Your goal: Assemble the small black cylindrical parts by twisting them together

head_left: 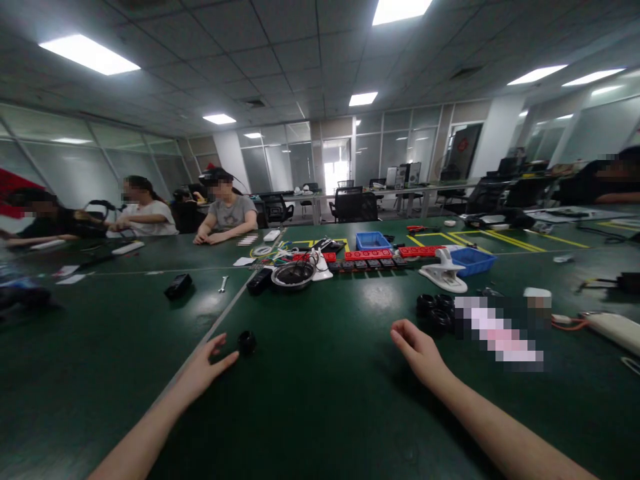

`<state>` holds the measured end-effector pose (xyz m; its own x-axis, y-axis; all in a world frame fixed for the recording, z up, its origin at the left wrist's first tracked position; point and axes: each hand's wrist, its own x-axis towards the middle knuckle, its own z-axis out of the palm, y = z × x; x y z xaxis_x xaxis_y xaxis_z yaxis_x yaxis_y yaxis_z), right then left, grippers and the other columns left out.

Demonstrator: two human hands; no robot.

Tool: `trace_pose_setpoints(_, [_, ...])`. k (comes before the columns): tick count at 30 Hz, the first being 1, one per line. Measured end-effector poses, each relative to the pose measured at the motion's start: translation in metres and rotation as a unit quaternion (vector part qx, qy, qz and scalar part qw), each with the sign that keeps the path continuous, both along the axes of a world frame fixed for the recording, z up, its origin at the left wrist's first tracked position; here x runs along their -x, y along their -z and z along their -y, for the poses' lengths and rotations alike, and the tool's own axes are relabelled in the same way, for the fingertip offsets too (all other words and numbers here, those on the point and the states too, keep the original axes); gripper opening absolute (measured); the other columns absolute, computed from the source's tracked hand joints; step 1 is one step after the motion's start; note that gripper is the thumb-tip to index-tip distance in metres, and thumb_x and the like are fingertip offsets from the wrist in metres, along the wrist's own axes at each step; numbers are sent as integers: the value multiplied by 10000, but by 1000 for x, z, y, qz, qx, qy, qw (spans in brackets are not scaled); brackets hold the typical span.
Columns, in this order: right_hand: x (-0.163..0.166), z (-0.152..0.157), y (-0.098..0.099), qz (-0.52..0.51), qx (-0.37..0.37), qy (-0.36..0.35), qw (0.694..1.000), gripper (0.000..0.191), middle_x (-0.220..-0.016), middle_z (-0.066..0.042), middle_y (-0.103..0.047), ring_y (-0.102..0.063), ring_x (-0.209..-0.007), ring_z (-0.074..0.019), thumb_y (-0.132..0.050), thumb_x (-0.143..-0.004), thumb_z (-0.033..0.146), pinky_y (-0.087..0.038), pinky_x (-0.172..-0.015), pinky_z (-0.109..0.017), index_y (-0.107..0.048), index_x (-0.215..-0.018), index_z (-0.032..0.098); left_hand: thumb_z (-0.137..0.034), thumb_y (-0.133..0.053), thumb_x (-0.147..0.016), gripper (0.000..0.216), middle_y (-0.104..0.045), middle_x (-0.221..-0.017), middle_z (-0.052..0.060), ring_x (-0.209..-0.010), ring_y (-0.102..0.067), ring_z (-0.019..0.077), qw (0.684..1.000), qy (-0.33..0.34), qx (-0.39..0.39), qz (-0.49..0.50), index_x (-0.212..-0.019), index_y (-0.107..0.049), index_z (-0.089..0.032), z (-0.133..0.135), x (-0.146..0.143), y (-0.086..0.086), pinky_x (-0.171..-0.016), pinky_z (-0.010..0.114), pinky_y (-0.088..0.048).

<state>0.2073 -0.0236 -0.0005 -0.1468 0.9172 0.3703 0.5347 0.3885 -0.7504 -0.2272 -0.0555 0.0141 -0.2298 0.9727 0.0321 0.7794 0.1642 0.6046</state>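
Observation:
My left hand (203, 370) is over the left part of the green table, fingers spread and thumb stretched out. Just beyond its thumb sits a small round black part (247, 342), with a slight gap between them. My right hand (419, 350) hovers to the right of the middle, its fingers loosely bent near the thumb, with nothing visible in it. Nearest to that hand is a cluster of round black parts (440, 317), a little farther right. Beside the cluster lies a blurred-out pinkish item (500, 333).
Across the table (320, 400) run red strips (369, 255), a round metal-rimmed part (293, 275), a white clamp base (445, 273) and blue bins (470, 261). A wrench (223, 284) and a black box (178, 286) lie left. Several people sit around the table.

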Motion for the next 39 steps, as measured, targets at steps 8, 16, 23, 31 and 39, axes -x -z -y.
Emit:
trace_pose_setpoints(8, [-2,-4,5,-19,8,15,1000,266,-648,8,-497,-476,-602,-150,-420,-796,447,-399,-568,-275,-489,-778,190,-534,-516,-677,541,-628,-943,139,-902,-572,305,995,89,-17,-44,-960,-604,-81,-35,-55,-1,-745,370,-429])
trace_pose_setpoints(16, [-2,-6,8,18,29,15,999,262,-613,15,-500,-473,-575,-145,-436,-794,435,-391,-543,-266,-511,-750,188,-503,-642,-619,390,-621,-848,60,-825,-573,241,970,227,-67,-45,-801,-622,-159,-81,-187,16,-701,304,-416])
trace_pose_setpoints(23, [0,3,0,134,-90,51,986,415,-596,-25,-536,-517,-713,-193,-324,-854,395,-372,-772,-378,-485,-528,194,-522,-668,-590,577,-576,-1007,79,-974,-514,273,955,282,-86,-41,-1046,-550,-190,-74,-218,15,-837,375,-372])
trace_pose_setpoints(31, [32,-38,-20,124,-18,-23,992,234,-615,12,-502,-488,-595,-158,-346,-828,356,-364,-583,-277,-512,-789,195,-426,-676,-639,686,-526,-1111,81,-1042,-481,234,936,321,-128,74,-1229,-411,-197,-74,-204,7,-907,359,-366])
trace_pose_setpoints(39, [33,-60,-8,35,146,-190,970,340,-808,3,-529,-491,-740,-154,-490,-567,88,-396,-650,-254,-515,-893,183,-253,-614,-722,277,-580,-978,36,-926,-532,199,904,381,-93,170,-997,-602,-226,-82,-208,8,-771,290,-430])
